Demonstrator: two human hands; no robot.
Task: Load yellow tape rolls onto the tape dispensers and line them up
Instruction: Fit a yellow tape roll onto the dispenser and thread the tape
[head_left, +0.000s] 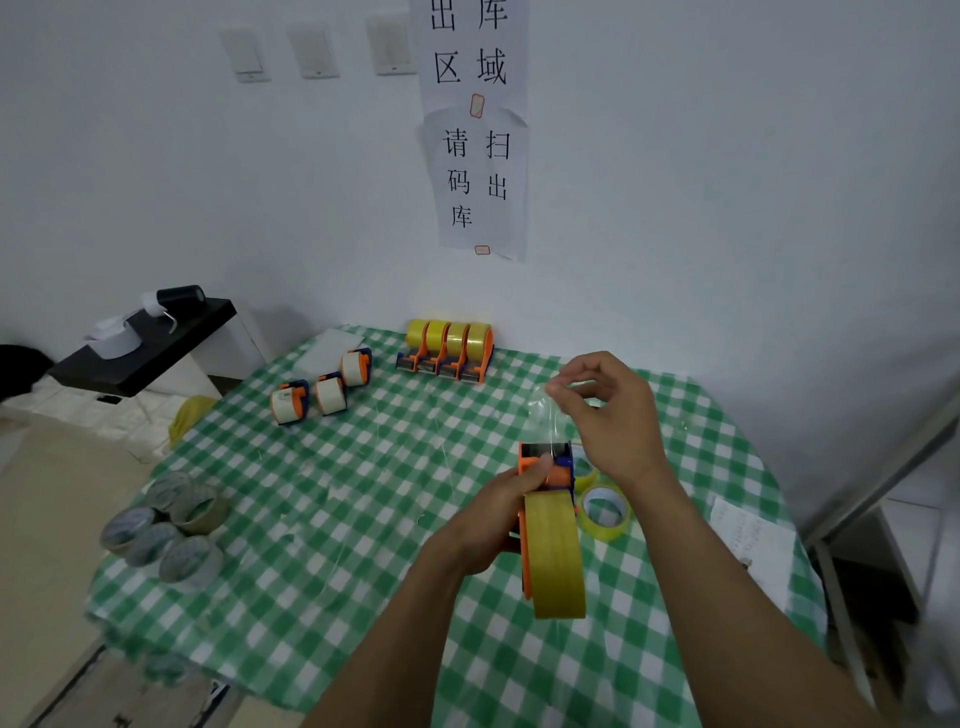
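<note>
My left hand (501, 512) grips an orange tape dispenser (545, 470) loaded with a yellow tape roll (553, 556), held above the table. My right hand (608, 410) pinches the clear tape end (543, 410) pulled up past the dispenser's cutter. Several loaded yellow dispensers (449, 351) stand in a row against the far wall. Two loose yellow rolls (602, 509) lie on the cloth just right of the held dispenser, one partly hidden behind it. Three dispensers with white rolls (324, 392) lie at the far left.
The table has a green checked cloth (332, 519). Several grey-wrapped tape rolls (166, 525) sit at its left edge. A paper sheet (753, 535) lies at the right edge. A black side table (145, 343) stands to the left. Paper signs (478, 171) hang on the wall.
</note>
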